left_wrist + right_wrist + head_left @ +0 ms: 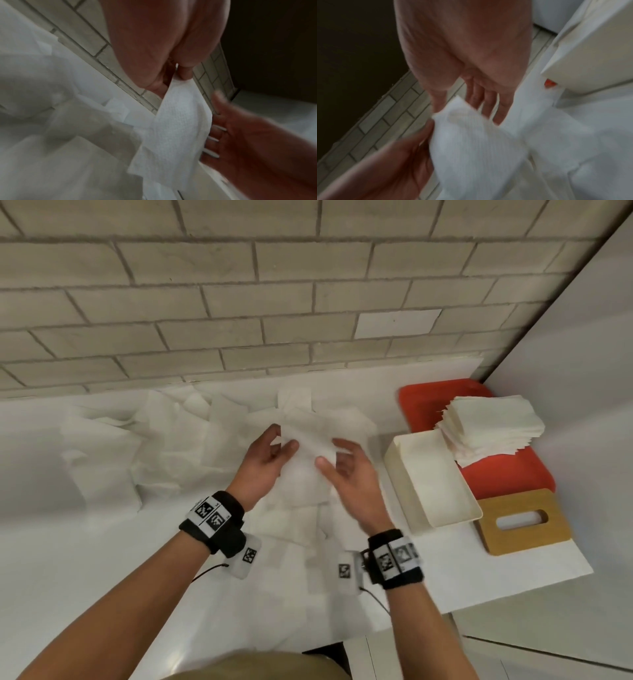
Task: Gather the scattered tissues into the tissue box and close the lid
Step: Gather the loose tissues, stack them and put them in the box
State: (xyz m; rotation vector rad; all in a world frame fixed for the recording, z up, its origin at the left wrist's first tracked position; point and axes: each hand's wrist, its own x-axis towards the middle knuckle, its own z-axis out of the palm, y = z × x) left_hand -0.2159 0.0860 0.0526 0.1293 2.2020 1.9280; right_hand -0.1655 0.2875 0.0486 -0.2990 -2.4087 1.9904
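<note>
Tissue [306, 440] (white, embossed) | left hand [265, 462] pinches corner | right hand [346, 474] fingers relaxed alongside

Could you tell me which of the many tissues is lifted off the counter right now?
The tissue between both hands: the left hand pinches its edge; the others lie flat or stacked.

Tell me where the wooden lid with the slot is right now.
In the head view the wooden lid lies flat on the white counter at the right, near its front edge, just in front of the red tray and beside the open tissue box.
</note>
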